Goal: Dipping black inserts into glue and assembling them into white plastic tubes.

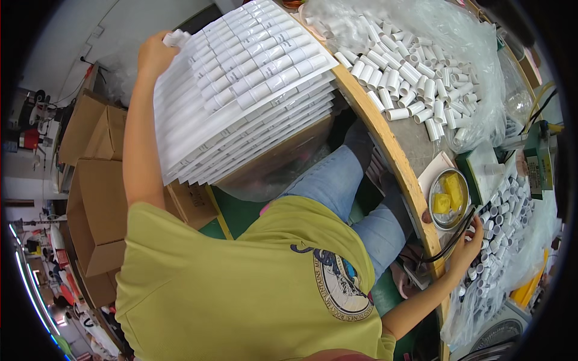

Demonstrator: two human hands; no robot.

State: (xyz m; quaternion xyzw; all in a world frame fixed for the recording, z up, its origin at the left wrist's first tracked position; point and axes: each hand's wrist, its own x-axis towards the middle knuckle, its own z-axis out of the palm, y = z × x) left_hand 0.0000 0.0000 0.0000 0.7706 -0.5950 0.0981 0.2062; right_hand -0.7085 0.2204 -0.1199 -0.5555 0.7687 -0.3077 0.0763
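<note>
My left hand [158, 55] pinches crumpled white sheeting [176, 39] beside the tray stack [191, 135]; my right hand [467, 245] curls near black cables [462, 228], grip unclear.

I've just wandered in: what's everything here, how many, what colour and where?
Trays: several, white, stacked upper middle
Tubes in top tray: many, white, in rows
Loose tubes: many, white, right, two piles
Plastic bags: at least two, clear, around the loose tubes
Round dish: one, silvery, on the table
Small pieces: at least two, yellow, in the dish
Cables: several, black, beside the dish
Table: one, tan wooden edge, right
Cardboard boxes: several, brown, left
Crumpled piece: one, white, by the trays
Shirt: one, lime, lower middle
Jeans: one pair, blue, centre
Left hand: one, bare, gripping the crumpled piece
Right hand: one, bare, at the cables; grip unclear
</note>
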